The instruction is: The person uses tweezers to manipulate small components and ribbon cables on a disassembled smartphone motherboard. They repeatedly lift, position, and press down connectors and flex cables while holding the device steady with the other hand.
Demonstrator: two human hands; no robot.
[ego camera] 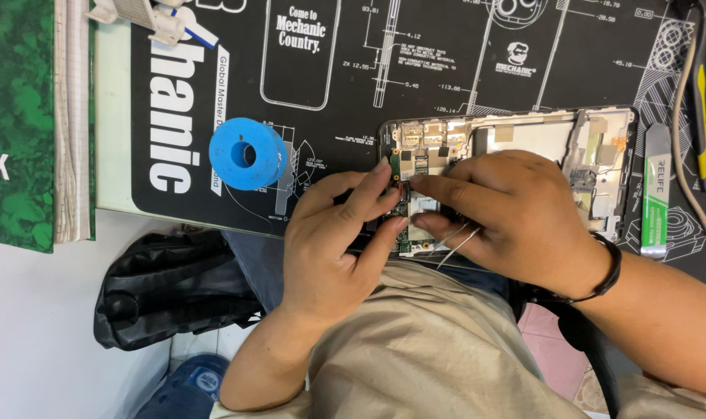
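Black mat [446, 85] carries an opened phone [516, 147] at its near edge. Left hand [329, 240] pinches a small circuit board [403, 213] over the phone; right hand [516, 217] pinches tweezers [455, 247] beside it. Blue roll [246, 154] lies apart, leftward.

Matt rubber mat [446, 70]; glossy blue plastic spool [246, 154].

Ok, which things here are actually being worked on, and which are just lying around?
In use: opened phone, its circuit board, tweezers, left hand, right hand.
Lying about: blue tape roll, green-tipped pry tool, green book, black bag.
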